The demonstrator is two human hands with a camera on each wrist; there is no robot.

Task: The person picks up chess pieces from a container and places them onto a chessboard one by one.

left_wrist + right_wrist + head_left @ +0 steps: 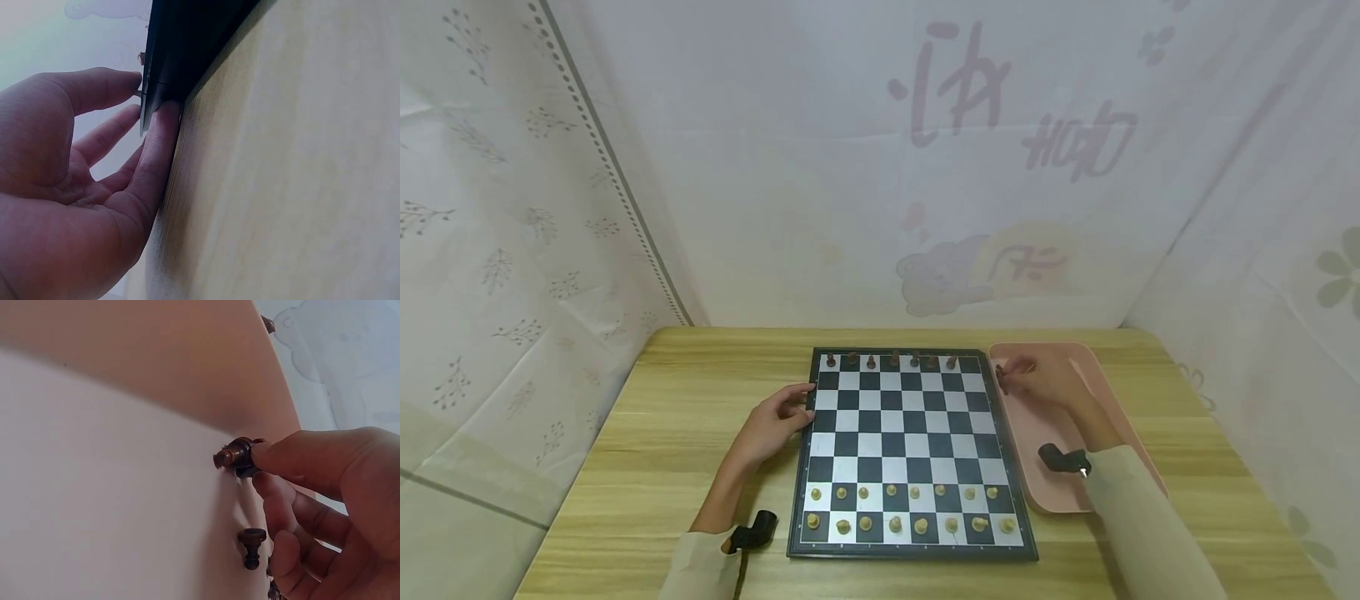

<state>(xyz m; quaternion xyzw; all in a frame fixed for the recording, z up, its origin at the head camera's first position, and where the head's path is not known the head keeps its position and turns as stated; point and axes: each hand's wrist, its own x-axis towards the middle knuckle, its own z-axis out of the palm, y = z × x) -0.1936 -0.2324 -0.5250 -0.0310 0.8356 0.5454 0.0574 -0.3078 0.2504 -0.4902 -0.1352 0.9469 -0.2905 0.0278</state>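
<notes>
My left hand (pixel 772 423) rests at the left edge of a black-and-white chessboard (pixel 880 423). In the left wrist view its fingers (pixel 164 134) touch the board's dark side, low against the table. At the tray's left wall, my right hand (pixel 1047 382) pinches a dark brown chess piece (pixel 236 454) between thumb and fingertips. That piece lies tipped sideways, its narrow notched end away from the fingers. A dark pawn (pixel 251 547) lies in the tray below it, with more dark pieces partly hidden by the hand.
The pink tray (pixel 1051 500) stands along the board's right side. Several dark pieces line the board's far row, such as a dark piece (pixel 871 362). Two rows of cream pieces, including a cream piece (pixel 921 526), stand on the near side. Wooden tabletop (pixel 677 417) surrounds them.
</notes>
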